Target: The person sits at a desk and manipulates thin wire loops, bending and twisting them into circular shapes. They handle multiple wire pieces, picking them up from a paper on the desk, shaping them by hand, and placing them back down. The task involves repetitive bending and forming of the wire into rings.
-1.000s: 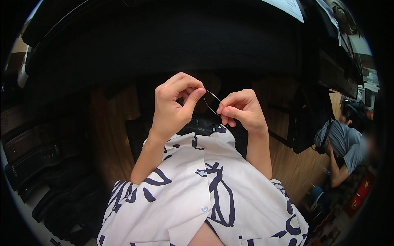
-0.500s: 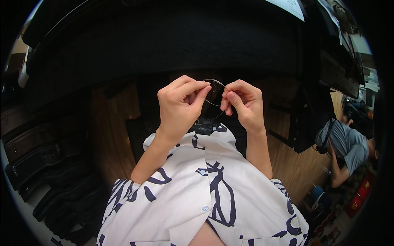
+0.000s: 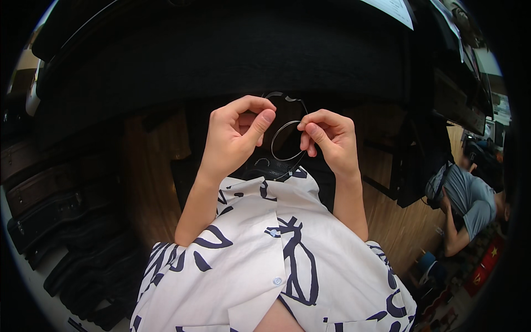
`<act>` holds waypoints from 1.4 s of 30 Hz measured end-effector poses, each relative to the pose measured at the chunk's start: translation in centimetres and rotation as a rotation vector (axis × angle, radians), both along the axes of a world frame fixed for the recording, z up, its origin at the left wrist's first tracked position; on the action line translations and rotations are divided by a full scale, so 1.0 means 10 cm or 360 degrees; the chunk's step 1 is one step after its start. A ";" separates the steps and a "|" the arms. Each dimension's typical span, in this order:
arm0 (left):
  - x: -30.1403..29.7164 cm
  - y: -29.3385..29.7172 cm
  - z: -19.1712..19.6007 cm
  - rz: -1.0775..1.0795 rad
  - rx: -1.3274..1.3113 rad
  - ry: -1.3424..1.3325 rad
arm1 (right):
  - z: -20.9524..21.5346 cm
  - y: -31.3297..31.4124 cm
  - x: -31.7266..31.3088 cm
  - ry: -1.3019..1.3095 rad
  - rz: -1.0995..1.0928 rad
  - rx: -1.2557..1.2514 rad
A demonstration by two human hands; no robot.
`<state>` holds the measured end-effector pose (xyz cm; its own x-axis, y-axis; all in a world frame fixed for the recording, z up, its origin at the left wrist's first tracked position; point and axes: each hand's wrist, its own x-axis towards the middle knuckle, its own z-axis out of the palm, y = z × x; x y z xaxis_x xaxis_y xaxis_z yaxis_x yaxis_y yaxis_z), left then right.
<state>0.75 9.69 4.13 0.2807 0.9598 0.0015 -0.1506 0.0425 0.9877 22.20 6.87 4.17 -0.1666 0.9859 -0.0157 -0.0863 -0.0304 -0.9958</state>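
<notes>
Between my hands hangs a small round coil of thin silvery wire [image 3: 272, 145]. My right hand [image 3: 333, 141] pinches its upper edge between thumb and forefinger, the other fingers curled below. My left hand [image 3: 229, 135] is beside the coil, thumb and forefinger apart, with nothing visible between them. A thin curved strand [image 3: 289, 99] arcs above the coil, from near my left fingertips toward my right hand. Another strand runs down from below my right hand toward my shirt front; whether both belong to the coil I cannot tell.
A broad dark surface [image 3: 238, 61] spans the space ahead, with white paper [image 3: 390, 10] at its far right. Dark latched cases [image 3: 44, 216] are stacked at the left. At the right, a person in a grey shirt [image 3: 470, 196] is near a dark stand over wooden floor [image 3: 381, 221].
My left thumb and forefinger have parted and drawn back left from the wire. The coil now hangs as a rounder loop from my right hand, which has barely moved.
</notes>
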 end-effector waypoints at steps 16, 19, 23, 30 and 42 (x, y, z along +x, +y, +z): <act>0.06 0.05 -0.16 -0.0167 -0.0468 -0.0432 | -0.01 0.08 0.09 -0.0070 -0.0036 0.0107; 0.06 0.05 -0.15 -0.0141 -0.0453 -0.0452 | 0.02 0.09 0.09 -0.0117 -0.0061 0.0107; 0.06 0.04 -0.16 -0.0134 -0.0364 -0.0388 | 0.04 0.09 0.11 -0.0190 -0.0070 0.0103; 0.06 0.00 -0.20 -0.0181 -0.0246 -0.0299 | 0.05 0.04 0.12 -0.0236 -0.0159 0.0207; 0.04 -0.27 -0.29 -0.0032 -0.0064 -0.0263 | -0.06 -0.24 0.40 -0.0358 -0.0284 0.0374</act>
